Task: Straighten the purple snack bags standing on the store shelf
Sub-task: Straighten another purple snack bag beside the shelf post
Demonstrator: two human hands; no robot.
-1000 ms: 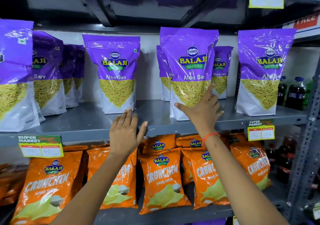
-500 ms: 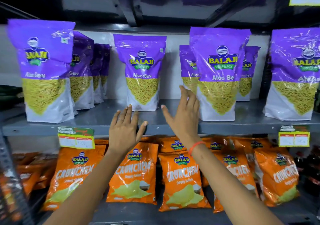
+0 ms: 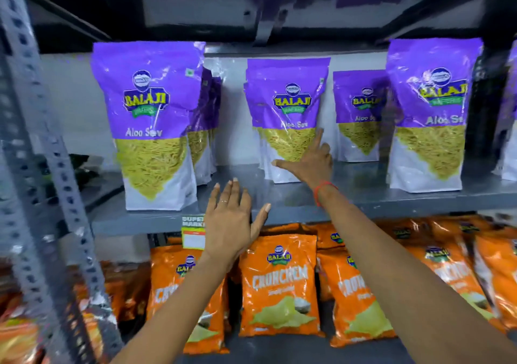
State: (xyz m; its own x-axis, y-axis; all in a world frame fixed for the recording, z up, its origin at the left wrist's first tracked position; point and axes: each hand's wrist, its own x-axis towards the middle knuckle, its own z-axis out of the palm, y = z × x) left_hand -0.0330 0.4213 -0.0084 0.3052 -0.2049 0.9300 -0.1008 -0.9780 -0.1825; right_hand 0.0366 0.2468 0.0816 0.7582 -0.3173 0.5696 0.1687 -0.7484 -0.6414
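Store shelving, grey metal, two tiers in view; purple bags stand on the upper shelf (image 3: 293, 195), orange bags (image 3: 278, 285) lean on the tier below.

Middle bag (image 3: 288, 117) — set back from the front edge, upright, facing forward, with at least one more bag close behind it. Right hand (image 3: 307, 165) is spread open against its lower right front: fingers extended, thumb pointing left across the white base, nothing clasped. Contact looks like a flat press, not a pinch.

Left hand (image 3: 230, 221) — open, palm forward, fingers together, hovering at the shelf lip just right of a price tag (image 3: 193, 232); it touches no bag.

Neighbours: left bag (image 3: 152, 123) stands at the front edge, well forward of the middle one; a smaller-looking bag (image 3: 361, 114) sits back to the right; another front bag (image 3: 430, 112) further right.

Judgement on the step: the middle bag needs squaring, perhaps drawing forward into line with the front bags. Low pressure on the base alone may tip the top backward — better to bring the left hand to the opposite edge and steer with both palms, keeping the base flat on the shelf. Film is slick; press lightly.
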